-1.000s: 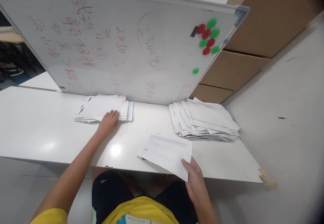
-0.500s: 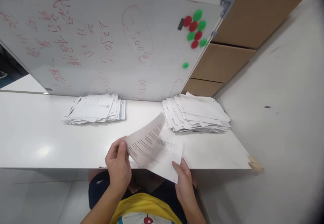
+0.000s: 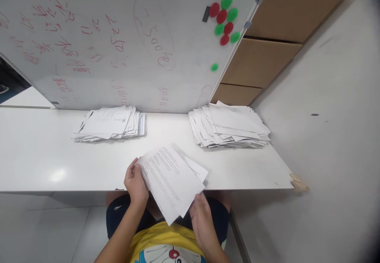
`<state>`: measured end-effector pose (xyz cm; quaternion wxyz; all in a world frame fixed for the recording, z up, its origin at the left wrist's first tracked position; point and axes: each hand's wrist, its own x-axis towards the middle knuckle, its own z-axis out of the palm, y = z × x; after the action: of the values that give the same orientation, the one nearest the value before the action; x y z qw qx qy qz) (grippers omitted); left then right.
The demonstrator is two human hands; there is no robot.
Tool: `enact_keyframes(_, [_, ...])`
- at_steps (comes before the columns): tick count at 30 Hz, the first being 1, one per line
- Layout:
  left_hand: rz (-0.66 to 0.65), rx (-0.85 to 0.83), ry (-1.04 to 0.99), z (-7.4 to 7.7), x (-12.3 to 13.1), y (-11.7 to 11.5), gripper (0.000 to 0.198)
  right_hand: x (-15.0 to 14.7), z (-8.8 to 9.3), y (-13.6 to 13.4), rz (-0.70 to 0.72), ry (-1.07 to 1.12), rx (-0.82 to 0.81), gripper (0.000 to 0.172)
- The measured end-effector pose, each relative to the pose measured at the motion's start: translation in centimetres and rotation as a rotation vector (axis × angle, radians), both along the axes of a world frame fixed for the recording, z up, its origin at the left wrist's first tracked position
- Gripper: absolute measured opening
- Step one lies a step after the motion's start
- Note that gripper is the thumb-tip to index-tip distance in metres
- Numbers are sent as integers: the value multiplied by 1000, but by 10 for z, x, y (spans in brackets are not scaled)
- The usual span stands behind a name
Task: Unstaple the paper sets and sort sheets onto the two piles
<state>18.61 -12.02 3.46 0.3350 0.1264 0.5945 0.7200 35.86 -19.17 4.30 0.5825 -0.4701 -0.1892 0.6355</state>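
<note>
Several loose printed sheets of paper [image 3: 170, 178] are held over the front edge of the white table, the top one covered in lines of small text. My left hand [image 3: 136, 182] pinches their left edge between thumb and fingers. At the lower right corner, my right hand [image 3: 201, 209] grips the sheets with its thumb on top. Another sheet [image 3: 197, 168] sticks out from beneath on the right. Beyond the hands lie two piles: a left paper stack [image 3: 109, 124] and a larger right paper stack [image 3: 231, 126], both uneven at their edges.
A whiteboard [image 3: 118, 57] with red writing leans behind the stacks, carrying red and green magnets [image 3: 224, 19]. Cardboard boxes [image 3: 261, 61] stand behind it at the right. A white wall [image 3: 326, 156] borders the table [image 3: 35, 152] on the right.
The curled top sheet has come down flat over the others, its text now facing up. My right hand has moved left and slightly down. The whole view has tilted a little.
</note>
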Motion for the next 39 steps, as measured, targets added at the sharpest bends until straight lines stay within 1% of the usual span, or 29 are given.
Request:
enact_keyframes(3, [-65,-15,115,-5,10,-3,25,-2,-11,-1,0,-47,-32,61])
enact_keyframes(5, [-58,11,112,-5,14,-6,24,-1,-15,0,3,-86,-9,55])
enact_keyframes(7, [-48,41,149,-3,15,-8,24,3,-15,3,36,-148,22,47])
enact_keyframes(9, [-47,87,295,1,10,-7,25,12,-7,7,66,-252,63,39])
enact_keyframes(11, [-64,149,505,4,1,-1,27,27,7,16,73,-383,137,33])
enact_keyframes(12, [-94,181,606,6,-5,4,30,36,15,22,82,-446,193,29])
enact_keyframes(13, [-152,209,689,7,-10,11,35,45,23,28,99,-502,262,25])
enact_keyframes(14, [-244,237,746,7,-15,19,43,54,30,34,131,-550,338,21])
enact_keyframes(15, [-367,266,771,8,-19,27,54,62,35,40,167,-588,410,18])
enact_keyframes(17, [-641,342,715,8,-21,42,77,73,42,52,206,-640,499,17])
enact_keyframes(18, [-756,382,659,8,-20,47,85,77,43,57,195,-657,508,17])
enact_keyframes(19, [-833,413,599,9,-17,51,89,79,43,61,162,-669,495,18])
enact_keyframes(20, [-877,431,544,10,-14,54,89,81,43,66,115,-676,468,19])
enact_keyframes(22, [-887,433,472,11,-6,55,85,82,41,75,-4,-690,392,24])
enact_keyframes(24, [-850,424,449,11,1,55,79,81,37,85,-126,-739,323,32])
enact_keyframes(27, [-826,453,460,10,4,55,79,77,25,98,-270,-831,293,37])
enact_keyframes(29, [-866,437,516,11,2,55,75,73,12,103,-322,-808,307,37])
enact_keyframes(32, [-898,251,677,15,-2,56,49,68,-6,106,-328,-676,350,36])
enact_keyframes(34, [-858,149,742,18,-3,56,33,66,-10,105,-346,-617,372,34])
enact_keyframes(35, [-819,142,744,18,-3,57,29,67,-10,104,-369,-605,377,33])
enact_keyframes(37, [-722,184,710,18,-1,58,24,68,-4,103,-430,-604,398,31])
enact_keyframes(39, [-632,232,659,15,3,61,23,70,3,105,-484,-600,460,29])
